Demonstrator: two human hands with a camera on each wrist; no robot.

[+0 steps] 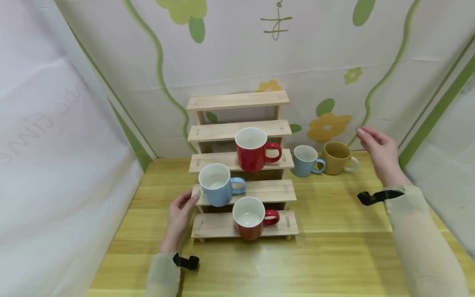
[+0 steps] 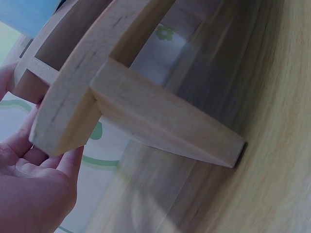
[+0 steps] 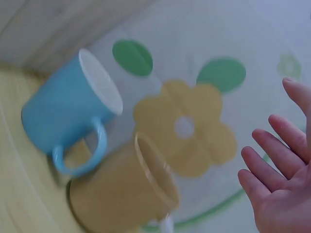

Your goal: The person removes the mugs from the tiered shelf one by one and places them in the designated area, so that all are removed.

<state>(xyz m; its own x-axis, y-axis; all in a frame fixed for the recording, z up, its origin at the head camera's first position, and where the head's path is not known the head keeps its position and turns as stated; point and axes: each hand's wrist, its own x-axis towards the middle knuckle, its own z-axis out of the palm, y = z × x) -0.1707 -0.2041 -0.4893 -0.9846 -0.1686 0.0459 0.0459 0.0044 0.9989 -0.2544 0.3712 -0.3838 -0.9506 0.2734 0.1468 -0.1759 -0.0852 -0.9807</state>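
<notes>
My left hand [image 1: 180, 214] grips the left end of a stepped wooden rack [image 1: 243, 165], thumb on top of the second step from the bottom; the left wrist view shows the other fingers [image 2: 19, 141] curled at the board's end. Close by the thumb sits a light blue mug [image 1: 219, 192] on that step. My right hand [image 1: 380, 154] hangs in the air with nothing in it, its fingers [image 3: 277, 167] loosely extended in the right wrist view. Nearest to it is a mustard mug [image 1: 335, 160] with a white handle, beside a smaller blue mug [image 1: 303, 163] on the table.
A red mug [image 1: 251, 154] stands on the third step, and a reddish-brown mug [image 1: 249, 229] with a red handle on the lowest. The top two steps carry no mugs. Patterned cloth [image 1: 230, 49] rises behind the wooden table [image 1: 334, 247], with white cloth [image 1: 48, 165] at the left.
</notes>
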